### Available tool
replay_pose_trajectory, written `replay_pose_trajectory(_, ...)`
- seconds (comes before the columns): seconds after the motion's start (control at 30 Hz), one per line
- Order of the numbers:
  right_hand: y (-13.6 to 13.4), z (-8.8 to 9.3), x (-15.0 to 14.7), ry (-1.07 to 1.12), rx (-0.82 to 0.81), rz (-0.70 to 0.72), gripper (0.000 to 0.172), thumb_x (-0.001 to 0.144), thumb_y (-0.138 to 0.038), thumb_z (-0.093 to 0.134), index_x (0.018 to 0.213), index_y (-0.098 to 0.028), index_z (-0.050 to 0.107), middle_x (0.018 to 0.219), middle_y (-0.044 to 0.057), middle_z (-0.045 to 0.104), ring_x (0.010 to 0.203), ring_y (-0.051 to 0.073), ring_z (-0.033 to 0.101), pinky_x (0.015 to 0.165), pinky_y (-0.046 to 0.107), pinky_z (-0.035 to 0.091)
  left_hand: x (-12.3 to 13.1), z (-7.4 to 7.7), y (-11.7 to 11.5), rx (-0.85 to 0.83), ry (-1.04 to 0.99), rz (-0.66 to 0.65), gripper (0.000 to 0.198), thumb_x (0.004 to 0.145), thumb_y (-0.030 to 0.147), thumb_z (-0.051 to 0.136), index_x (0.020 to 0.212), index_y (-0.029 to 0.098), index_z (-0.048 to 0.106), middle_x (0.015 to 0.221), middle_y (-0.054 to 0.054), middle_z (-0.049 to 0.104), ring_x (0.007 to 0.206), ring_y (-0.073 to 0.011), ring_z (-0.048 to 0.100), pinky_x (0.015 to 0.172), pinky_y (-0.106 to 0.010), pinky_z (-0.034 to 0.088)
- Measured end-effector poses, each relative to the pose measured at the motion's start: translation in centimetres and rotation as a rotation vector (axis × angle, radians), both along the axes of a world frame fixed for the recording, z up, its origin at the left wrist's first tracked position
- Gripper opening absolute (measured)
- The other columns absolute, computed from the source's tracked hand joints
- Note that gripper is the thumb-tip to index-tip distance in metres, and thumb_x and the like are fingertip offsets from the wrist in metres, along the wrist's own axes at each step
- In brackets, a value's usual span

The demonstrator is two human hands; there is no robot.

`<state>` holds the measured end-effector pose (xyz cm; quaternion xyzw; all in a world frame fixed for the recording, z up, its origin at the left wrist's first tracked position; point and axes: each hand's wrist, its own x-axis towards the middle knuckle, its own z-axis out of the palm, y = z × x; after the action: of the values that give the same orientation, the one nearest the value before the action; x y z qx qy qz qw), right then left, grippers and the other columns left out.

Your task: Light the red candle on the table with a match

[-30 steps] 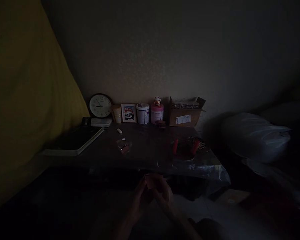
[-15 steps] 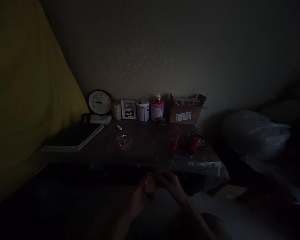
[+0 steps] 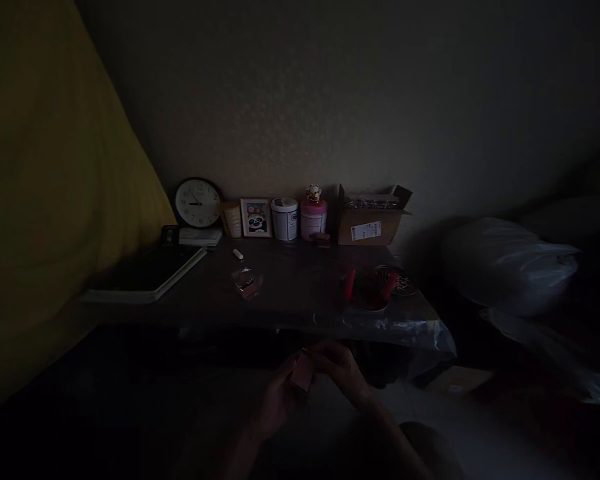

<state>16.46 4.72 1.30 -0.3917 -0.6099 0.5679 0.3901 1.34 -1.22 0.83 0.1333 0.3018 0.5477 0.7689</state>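
Note:
The scene is very dark. My left hand (image 3: 275, 400) and my right hand (image 3: 343, 370) meet below the front edge of the low table (image 3: 290, 300). Between their fingertips they hold a small pink block-like object (image 3: 303, 371), tilted a little. Both hands have fingers pinched on it. What the object is I cannot make out.
On the table stand a clock (image 3: 198, 202), a framed panda picture (image 3: 257, 217), a white tub (image 3: 285, 219), a pink tub (image 3: 313, 217) and a cardboard box (image 3: 373, 219). A dark notebook (image 3: 147, 273), a small packet (image 3: 246, 283) and red pieces (image 3: 370, 287) lie nearer. A yellow curtain (image 3: 55, 200) hangs left; a white bag (image 3: 510, 267) sits right.
My hands have drawn slightly apart and lower, and the pink object now shows between them. The view has shifted a little upward over the table.

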Motion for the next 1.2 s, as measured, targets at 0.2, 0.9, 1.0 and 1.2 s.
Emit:
replay_pose_trajectory(0.2, -0.1, 0.0, 0.2, -0.063, 0.155, -0.001, 0.022, 0.084, -0.037, 0.064, 0.096, -0.02, 0.071, 0.096, 0.005, 0.069, 0.09, 0.018, 0.064, 0.079, 0.03, 0.052, -0.1, 0.2, 0.0, 0.011, -0.02, -0.009, 0.025, 0.091, 0.029, 0.053, 0.098, 0.016, 0.073, 0.093, -0.005, 0.07, 0.081, -0.0142, 0.063, 0.067, -0.025, 0.049)
replay_pose_trajectory(0.9, 0.5, -0.7, 1.5, -0.39, 0.563, 0.104, 0.015, 0.088, -0.018, 0.058, 0.096, -0.019, 0.071, 0.094, 0.006, 0.072, 0.087, 0.017, 0.069, 0.076, 0.026, 0.051, -0.4, -1.3, 0.4, 0.0, 0.019, -0.007, 0.023, 0.088, 0.025, 0.054, 0.091, 0.014, 0.074, 0.085, -0.004, 0.073, 0.08, -0.0157, 0.064, 0.075, -0.029, 0.048)
replay_pose_trajectory(1.0, 0.4, -0.5, 1.5, -0.421, 0.536, 0.123, 0.013, 0.084, -0.013, 0.06, 0.089, -0.018, 0.071, 0.089, 0.005, 0.073, 0.083, 0.016, 0.069, 0.072, 0.024, 0.051, -0.3, -1.8, 0.4, -0.031, 0.047, -0.015, 0.021, 0.085, 0.025, 0.056, 0.088, 0.013, 0.073, 0.081, -0.004, 0.073, 0.075, -0.0161, 0.065, 0.072, -0.03, 0.049)
replay_pose_trajectory(1.2, 0.1, -0.1, 1.4, -0.454, 0.52, 0.166, 0.013, 0.085, -0.013, 0.059, 0.086, -0.017, 0.071, 0.087, 0.005, 0.072, 0.08, 0.016, 0.067, 0.072, 0.025, 0.049, -0.6, -2.1, 0.3, -0.119, 0.118, -0.02, 0.024, 0.084, 0.025, 0.053, 0.085, 0.012, 0.073, 0.072, -0.005, 0.074, 0.064, -0.0157, 0.065, 0.06, -0.027, 0.047)
